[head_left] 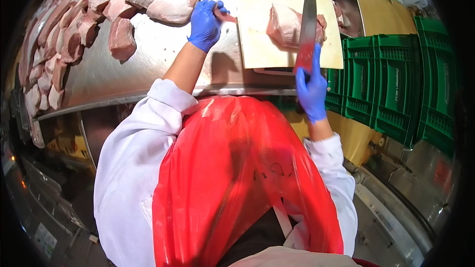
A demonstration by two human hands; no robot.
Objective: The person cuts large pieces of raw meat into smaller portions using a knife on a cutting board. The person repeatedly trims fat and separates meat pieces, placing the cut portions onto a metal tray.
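My left hand (204, 25), in a blue glove, is raised over the steel table left of the cutting board. Its fingers are closed around a small strip of raw meat (226, 17), which sticks out toward the board. My right hand (312, 94), also gloved in blue, grips a long knife (308, 17) at the board's near edge, index finger stretched along it. The blade points away from me and passes over a chunk of raw meat (283, 25) with a pale fat layer. That chunk lies on the cream cutting board (252, 52), partly hidden by the blade.
Many cut meat pieces (120, 38) are heaped on the left of the steel table (153, 54). Green plastic crates (391, 76) stand right of the board. A metal tray (349, 7) with some meat sits behind the board's right side.
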